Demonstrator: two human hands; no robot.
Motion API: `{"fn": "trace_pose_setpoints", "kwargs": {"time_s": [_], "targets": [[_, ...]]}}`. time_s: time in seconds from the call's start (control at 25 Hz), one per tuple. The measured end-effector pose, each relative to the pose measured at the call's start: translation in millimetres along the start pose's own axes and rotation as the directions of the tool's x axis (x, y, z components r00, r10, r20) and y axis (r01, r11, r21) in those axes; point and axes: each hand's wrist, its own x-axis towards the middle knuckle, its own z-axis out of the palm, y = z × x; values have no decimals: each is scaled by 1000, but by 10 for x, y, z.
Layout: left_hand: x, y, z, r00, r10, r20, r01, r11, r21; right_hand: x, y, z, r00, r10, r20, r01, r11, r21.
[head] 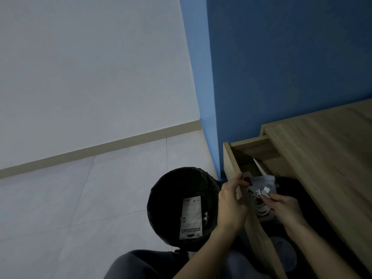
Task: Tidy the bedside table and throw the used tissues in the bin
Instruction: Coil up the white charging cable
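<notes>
Head view, dim light. You are looking down into a corner where a pale grey-white wall [80, 67] is meeting a deep blue wall [281, 57]. A beige skirting strip [100, 147] is running along the base of the pale wall, above a floor of large pale tiles [80, 198].

The light-oak wooden bedside table [322, 148] is standing against the blue wall, and its top drawer [229, 160] is hanging open. The round bin with a black liner [153, 198] is sitting on the tiles just beside the drawer, and a white printed card [191, 217] is lying inside it.

Your right hand [285, 206] is curling its fingers round a white coiled cable [259, 206] over the drawer. Your left hand [231, 202] is hovering at the drawer's near edge with its fingertips by a small red-and-white item [247, 180]; whether it is pinching it, I cannot tell. A pale crumpled thing [265, 179] is lying in the drawer; tissue or bag, unclear.
</notes>
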Motion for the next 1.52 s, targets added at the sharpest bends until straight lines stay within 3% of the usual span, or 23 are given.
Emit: {"fn": "trace_pose_setpoints", "kwargs": {"time_s": [0.28, 0.48, 0.68, 1.08, 1.16, 1.24, 1.32, 1.44, 1.52], "targets": [[-33, -39, 61, 999, 1, -39, -4, 999, -55, 74, 29, 62, 993, -116, -16, 109, 967, -229], [-41, -11, 39, 1000, -11, -18, 10, 996, -84, -22, 22, 111, 941, -327, -84, 227, 796, -562], [-33, -34, 40, 999, -44, 2, 44, 993, -112, -115, 5, 55, 956, -288, -55, 209, 803, -558], [-4, -41, 79, 996, -82, 29, 87, 958, -273, -352, -92, 21, 959, -241, 152, 276, 649, -709], [1, -49, 106, 994, -105, 42, 112, 949, -296, -414, -148, -10, 929, -330, 169, 349, 623, -700], [21, -58, 153, 982, -168, 86, 187, 924, -333, -467, -239, -91, 839, -511, 187, 485, 546, -683], [53, -38, 194, 951, -263, 162, 307, 865, -397, -467, -329, -199, 755, -641, 134, 523, 467, -713], [94, 92, 237, 914, -321, 248, 404, 776, -484, -388, -455, -530, 792, -608, 51, 390, 441, -808], [123, 191, 265, 903, -327, 279, 428, 738, -521, -424, -491, -679, 842, -527, 110, 364, 407, -838]]}}
